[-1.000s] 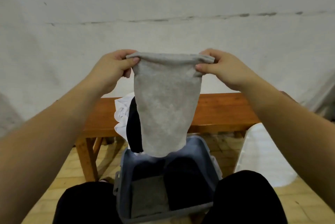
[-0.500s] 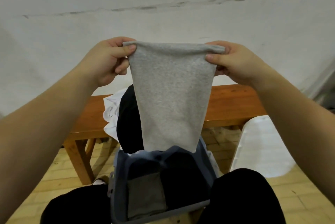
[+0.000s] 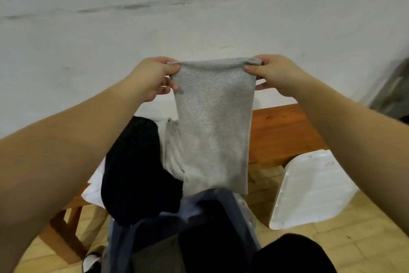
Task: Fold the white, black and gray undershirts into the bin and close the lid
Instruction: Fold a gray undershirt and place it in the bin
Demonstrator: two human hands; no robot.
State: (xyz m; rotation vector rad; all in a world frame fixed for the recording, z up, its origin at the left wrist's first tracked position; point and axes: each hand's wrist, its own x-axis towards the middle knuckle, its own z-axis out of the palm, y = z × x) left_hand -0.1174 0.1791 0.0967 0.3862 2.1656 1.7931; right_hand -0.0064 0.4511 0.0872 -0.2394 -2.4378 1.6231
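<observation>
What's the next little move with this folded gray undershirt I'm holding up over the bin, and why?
Probably lower it straight down into the blue-gray plastic bin. The left hand and right hand pinch the top corners of the folded gray cotton undershirt, and its bottom edge already hangs at the bin's far rim, above the folded dark items inside.

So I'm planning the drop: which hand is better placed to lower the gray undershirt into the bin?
Neither clearly: the left hand and right hand each pinch a top corner of the gray undershirt, which hangs over the bin. Lower it with both.
</observation>
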